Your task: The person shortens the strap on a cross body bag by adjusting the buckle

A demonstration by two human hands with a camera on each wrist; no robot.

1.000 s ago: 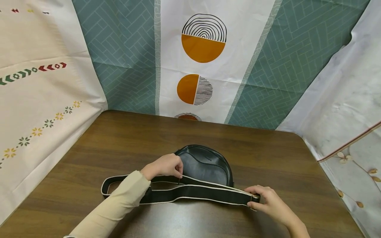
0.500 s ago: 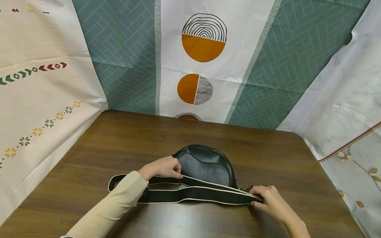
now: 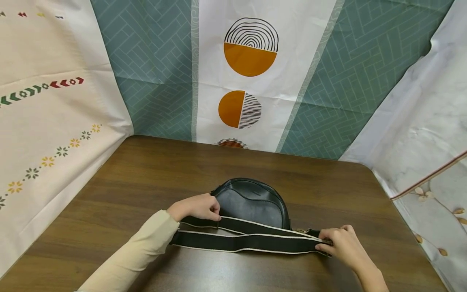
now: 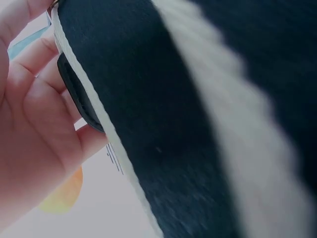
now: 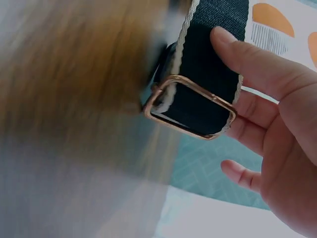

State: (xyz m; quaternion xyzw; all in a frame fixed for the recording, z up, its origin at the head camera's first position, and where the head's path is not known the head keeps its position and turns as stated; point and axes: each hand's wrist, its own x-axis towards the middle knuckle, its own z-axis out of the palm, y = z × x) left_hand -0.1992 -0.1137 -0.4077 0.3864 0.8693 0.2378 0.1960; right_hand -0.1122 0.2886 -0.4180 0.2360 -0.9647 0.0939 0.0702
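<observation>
A black half-moon bag lies on the wooden table. In front of it stretches its wide black strap with cream edging, doubled into two layers. My left hand pinches the rear layer by the bag's left side; in the left wrist view the strap passes close across the camera and covers part of the fingers. At the strap's right end, my right hand grips it. The right wrist view has the thumb on the webbing beside a rose-gold slider buckle.
The brown table extends around the bag, backed by a teal and white patterned cloth. A cream cloth hangs at the left and a pale marbled cloth at the right.
My right hand has moved to the right, pulling the strap end with it. The loop at the far left has drawn in behind my left sleeve. My left hand has shifted slightly left.
</observation>
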